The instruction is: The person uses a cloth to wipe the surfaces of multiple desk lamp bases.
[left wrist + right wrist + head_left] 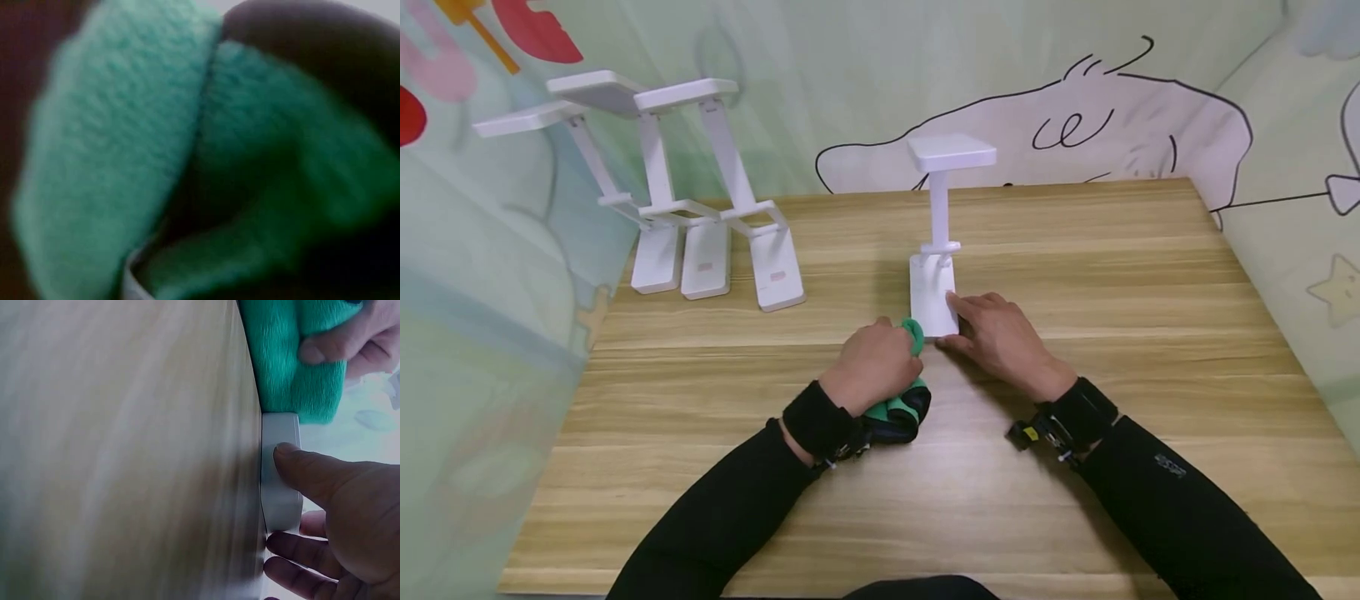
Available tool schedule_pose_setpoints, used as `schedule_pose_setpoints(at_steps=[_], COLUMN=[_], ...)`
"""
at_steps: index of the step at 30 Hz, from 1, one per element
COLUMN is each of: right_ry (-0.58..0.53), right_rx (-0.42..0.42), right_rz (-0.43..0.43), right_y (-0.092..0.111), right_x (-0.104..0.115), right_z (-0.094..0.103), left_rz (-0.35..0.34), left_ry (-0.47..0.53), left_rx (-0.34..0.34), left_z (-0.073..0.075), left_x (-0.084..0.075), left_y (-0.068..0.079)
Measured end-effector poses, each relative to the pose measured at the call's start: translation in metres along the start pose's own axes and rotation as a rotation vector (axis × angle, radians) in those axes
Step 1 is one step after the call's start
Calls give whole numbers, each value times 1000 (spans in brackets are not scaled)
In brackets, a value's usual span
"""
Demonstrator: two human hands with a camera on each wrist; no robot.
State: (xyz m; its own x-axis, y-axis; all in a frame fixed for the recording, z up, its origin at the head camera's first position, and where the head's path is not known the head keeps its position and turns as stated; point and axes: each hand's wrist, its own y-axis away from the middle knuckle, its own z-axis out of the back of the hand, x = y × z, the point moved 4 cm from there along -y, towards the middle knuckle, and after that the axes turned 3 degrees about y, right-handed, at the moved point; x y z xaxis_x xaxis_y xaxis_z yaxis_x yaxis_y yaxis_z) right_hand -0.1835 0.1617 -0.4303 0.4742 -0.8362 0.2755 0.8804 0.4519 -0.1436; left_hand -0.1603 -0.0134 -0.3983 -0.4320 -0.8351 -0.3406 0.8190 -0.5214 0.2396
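Note:
A white desk lamp (pixel 931 296) stands upright in the middle of the wooden table, its head raised at the back. My left hand (pixel 874 362) grips a bunched green and black cloth (pixel 898 410) just left of the lamp base's front end. Fuzzy green fabric (pixel 112 137) fills most of the left wrist view, blurred and close. My right hand (pixel 1007 346) holds the front right corner of the base, thumb on it and fingers along its side. In the right wrist view, the cloth (pixel 275 369) reaches right to the edge of the lamp base (pixel 279 434).
Three similar white lamps (pixel 706 262) stand close together at the back left of the wooden table (pixel 1075 500), heads raised and overlapping in this view. A printed cartoon curtain (pixel 1037 125) hangs behind the table and along both sides.

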Motion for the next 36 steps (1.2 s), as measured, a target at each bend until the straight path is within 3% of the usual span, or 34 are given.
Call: schedule_pose_setpoints(at_steps=[4, 6, 9, 12, 15, 18, 22, 27, 36], right_ry=[-2, -5, -5, -2, -1, 5, 11, 15, 27], right_rx=[9, 10, 3, 3, 3, -10, -13, 3, 30], right_rz=[10, 12, 16, 20, 34, 29, 12, 1, -39], right_y=[-1, -1, -2, -1, -1, -2, -1, 0, 2], right_x=[1, 1, 1, 0, 1, 1, -2, -1, -3], right_z=[-1, -1, -1, -2, -4, -3, -1, 0, 1], left_rz=[0, 20, 30, -39, -98, -131, -177, -212, -323], left_ry=[16, 1, -56, -136, -206, -255, -304, -258, -180], left_rx=[56, -13, -184, -285, -306, -332, -364, -339, -201], left_z=[16, 29, 42, 37, 24, 15, 11, 7, -4], left_x=[12, 20, 31, 35, 34, 30, 21, 17, 11], left_y=[7, 4, -11, -30, -43, -46, -38, -22, 7])
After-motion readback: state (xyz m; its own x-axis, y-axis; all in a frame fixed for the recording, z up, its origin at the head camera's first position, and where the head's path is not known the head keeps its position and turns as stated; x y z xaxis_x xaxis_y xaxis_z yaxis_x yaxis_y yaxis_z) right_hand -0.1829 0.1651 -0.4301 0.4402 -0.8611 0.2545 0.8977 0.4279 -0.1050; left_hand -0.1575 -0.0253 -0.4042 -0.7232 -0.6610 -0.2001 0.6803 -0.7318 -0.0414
